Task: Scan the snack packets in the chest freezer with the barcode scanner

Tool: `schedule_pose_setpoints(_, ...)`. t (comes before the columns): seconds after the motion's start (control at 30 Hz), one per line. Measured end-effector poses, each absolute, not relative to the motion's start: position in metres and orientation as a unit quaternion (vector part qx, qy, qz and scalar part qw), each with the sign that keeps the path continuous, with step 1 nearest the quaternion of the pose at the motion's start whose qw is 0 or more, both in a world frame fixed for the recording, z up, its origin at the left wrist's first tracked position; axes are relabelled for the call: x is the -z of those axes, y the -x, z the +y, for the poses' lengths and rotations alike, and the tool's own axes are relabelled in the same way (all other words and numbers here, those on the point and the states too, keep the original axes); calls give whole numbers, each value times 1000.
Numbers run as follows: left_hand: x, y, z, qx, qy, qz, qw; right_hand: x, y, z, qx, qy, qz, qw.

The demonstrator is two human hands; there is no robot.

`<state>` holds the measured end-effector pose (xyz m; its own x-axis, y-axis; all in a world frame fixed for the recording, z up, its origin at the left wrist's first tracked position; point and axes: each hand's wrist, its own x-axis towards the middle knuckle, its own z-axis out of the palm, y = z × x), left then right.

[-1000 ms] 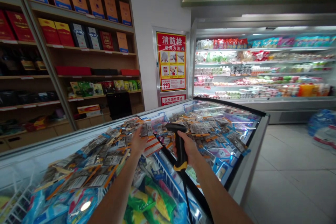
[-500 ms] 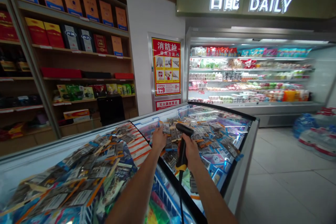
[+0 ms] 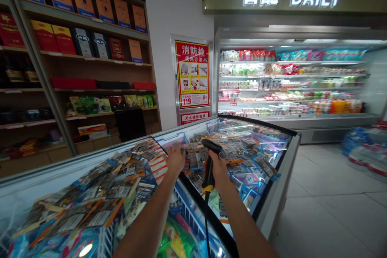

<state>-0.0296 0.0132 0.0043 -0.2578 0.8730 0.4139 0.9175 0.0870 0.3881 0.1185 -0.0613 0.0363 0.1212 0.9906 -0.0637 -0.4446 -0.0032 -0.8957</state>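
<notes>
A chest freezer (image 3: 281, 161) with sliding glass lids stands in front of me. Many price tags are stuck on the glass. My right hand (image 3: 219, 171) is closed round a black barcode scanner (image 3: 209, 161) with a yellow base, its head pointing left over the glass. The scanner's cord hangs down toward me. My left hand (image 3: 175, 159) rests on the edge of the right glass lid (image 3: 242, 149), fingers curled over it. Below the gap between the lids lie green and blue frozen food bags (image 3: 178, 238).
Wooden shelves (image 3: 90, 56) with red, orange and dark boxes fill the left wall. A red fire-hydrant poster (image 3: 192, 74) hangs on the white wall. An open lit chiller (image 3: 290, 84) runs along the back right. Wrapped water-bottle packs (image 3: 363, 149) sit on the tiled floor at right.
My left hand moved right from the left lid's tags to the edge of the right lid. The scanner stayed in my right hand. My view shifted slightly.
</notes>
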Motion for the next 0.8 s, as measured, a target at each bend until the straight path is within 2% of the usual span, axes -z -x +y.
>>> schedule_pose_setpoints(0.27,3,120,-34,231,497,-828,121,-33,-111,-67,-597,398,-351,602)
schedule_pose_setpoints(0.5,8,144,-45,207,423,-878,91,-30,-106,-68,-615,402,-356,578)
schedule_pose_setpoints(0.67,5,142,-45,246,442,-859,77,-33,-103,-73,-636,395,-356,560)
schedule_pose_setpoints(0.8,5,140,-38,342,466,-816,25,-35,-102,-78,-699,372,-348,502)
